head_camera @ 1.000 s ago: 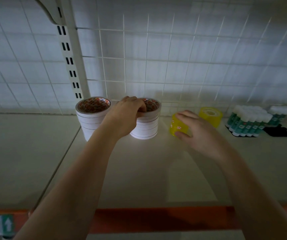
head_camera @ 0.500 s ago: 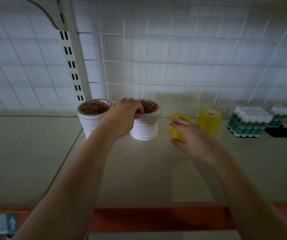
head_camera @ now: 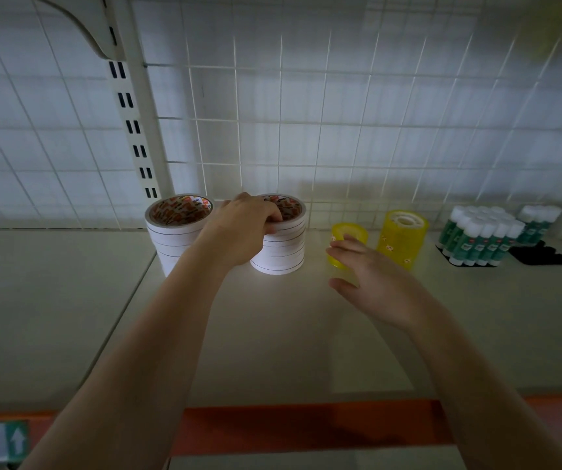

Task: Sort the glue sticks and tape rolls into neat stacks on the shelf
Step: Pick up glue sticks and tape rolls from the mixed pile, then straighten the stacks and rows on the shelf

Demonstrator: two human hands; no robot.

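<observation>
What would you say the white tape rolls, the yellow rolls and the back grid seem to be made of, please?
White tape rolls: probably paper-faced tape, matt, with thin dark lines between rolls and a printed core.
Yellow rolls: likely clear plastic tape, glossy; light glows through them.
Back grid: looks like white-coated metal wire, thin crossing rods.

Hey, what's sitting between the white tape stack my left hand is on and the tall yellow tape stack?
In the head view, a short yellow tape stack, with the right hand just before it.
</observation>
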